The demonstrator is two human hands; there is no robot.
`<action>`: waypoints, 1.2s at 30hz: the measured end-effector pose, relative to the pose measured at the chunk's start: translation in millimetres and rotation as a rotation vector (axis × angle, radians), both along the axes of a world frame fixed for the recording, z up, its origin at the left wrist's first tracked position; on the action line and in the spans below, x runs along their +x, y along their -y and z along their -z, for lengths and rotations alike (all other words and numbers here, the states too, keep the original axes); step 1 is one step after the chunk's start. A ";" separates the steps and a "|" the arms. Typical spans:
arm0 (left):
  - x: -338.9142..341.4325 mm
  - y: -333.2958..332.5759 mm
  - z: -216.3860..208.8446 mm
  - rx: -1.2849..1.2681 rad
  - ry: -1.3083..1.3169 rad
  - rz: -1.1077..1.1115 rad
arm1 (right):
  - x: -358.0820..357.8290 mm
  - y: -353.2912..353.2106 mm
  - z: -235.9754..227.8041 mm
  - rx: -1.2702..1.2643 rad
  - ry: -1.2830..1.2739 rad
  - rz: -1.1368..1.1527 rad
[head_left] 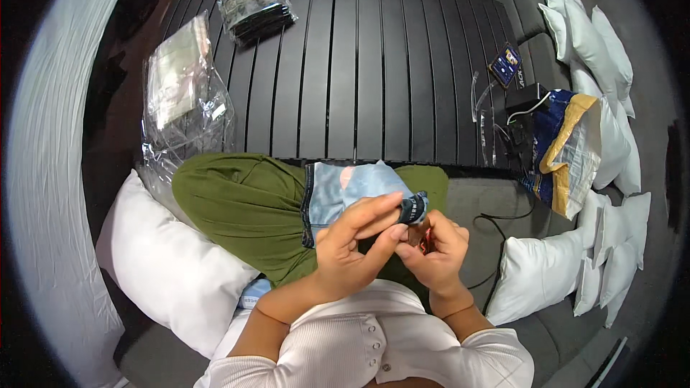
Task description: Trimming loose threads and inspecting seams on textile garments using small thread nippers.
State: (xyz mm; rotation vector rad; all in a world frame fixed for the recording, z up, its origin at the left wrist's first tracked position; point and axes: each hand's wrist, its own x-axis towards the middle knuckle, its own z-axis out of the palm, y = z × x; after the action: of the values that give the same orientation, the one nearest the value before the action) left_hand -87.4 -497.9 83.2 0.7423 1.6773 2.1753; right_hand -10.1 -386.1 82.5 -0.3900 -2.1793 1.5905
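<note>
A light blue piece of fabric [336, 190] with a pink patch and dark trim lies across my lap, over green trousers. My left hand [350, 248] is closed on it, fingers at a dark rolled band [412, 208] with pale lettering at its right end. Close beside, my right hand [438, 250] is closed in a pinch, its fingertips meeting the left thumb below the band. Something small and red [427, 241] shows between the right fingers; its kind is mostly hidden.
A black slatted table [352, 65] stands ahead, holding a stack of dark packets [256, 11], clear plastic bags [183, 93] and a phone [506, 67]. Right of it are a blue-and-gold bag [564, 151] and a black cable [496, 226]. White pillows [169, 266] lie on both sides.
</note>
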 end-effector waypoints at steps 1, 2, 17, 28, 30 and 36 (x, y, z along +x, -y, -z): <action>1.0 0.3 0.8 0.001 -0.001 0.001 | -1.1 0.4 1.1 0.005 -0.003 0.013; 2.1 0.1 2.3 0.020 0.011 -0.007 | -0.5 1.7 1.9 0.005 -0.004 0.015; -9.5 -2.6 11.1 0.059 -0.207 0.151 | 1.7 5.7 1.5 -0.043 0.038 0.029; -16.9 -4.6 11.8 -0.018 -0.458 0.035 | 0.5 2.2 0.5 -0.052 0.030 -0.005; -18.0 -4.3 11.0 -0.030 -0.464 0.057 | 1.4 1.1 1.2 -0.057 0.031 -0.010; -18.1 -4.0 11.4 -0.024 -0.467 0.096 | 0.5 -0.2 -3.8 -0.058 0.035 -0.002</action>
State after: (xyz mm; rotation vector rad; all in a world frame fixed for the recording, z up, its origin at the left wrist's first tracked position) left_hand -105.5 -493.8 71.8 1.3765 1.8220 2.0163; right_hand -9.5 -386.0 86.3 -0.4361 -2.1642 1.6626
